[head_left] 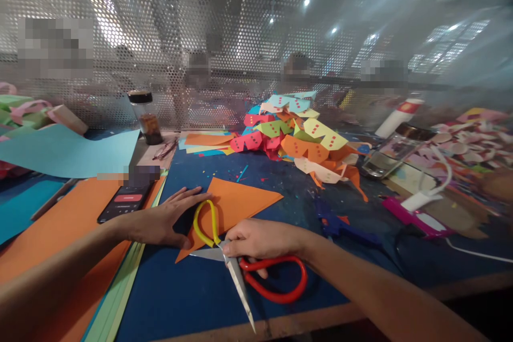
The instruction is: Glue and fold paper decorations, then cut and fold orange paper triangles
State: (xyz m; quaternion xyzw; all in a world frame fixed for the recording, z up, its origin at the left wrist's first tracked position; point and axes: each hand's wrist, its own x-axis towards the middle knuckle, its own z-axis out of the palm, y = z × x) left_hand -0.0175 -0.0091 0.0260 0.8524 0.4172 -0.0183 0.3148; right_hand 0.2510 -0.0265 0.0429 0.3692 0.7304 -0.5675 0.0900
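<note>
A folded sheet of orange paper (240,200) lies on the blue table in front of me, coming to a point at the right. My left hand (166,219) rests flat with fingers spread on the paper's left edge. In my right hand (260,240) is a pair of scissors (240,283), gripped near the pivot. One handle loop is yellow and the other red, and the blades stand apart. One blade points left over the paper's lower corner; the other points down toward the table's front edge.
A pile of colourful cut paper shapes (296,133) stands at the back. Stacked orange sheets (60,230) and a phone (126,200) lie left. A lidded jar (146,117), a tilted glass bottle (395,152), a blue glue gun (344,227) and a pink device with a cable (419,216) surround the workspace.
</note>
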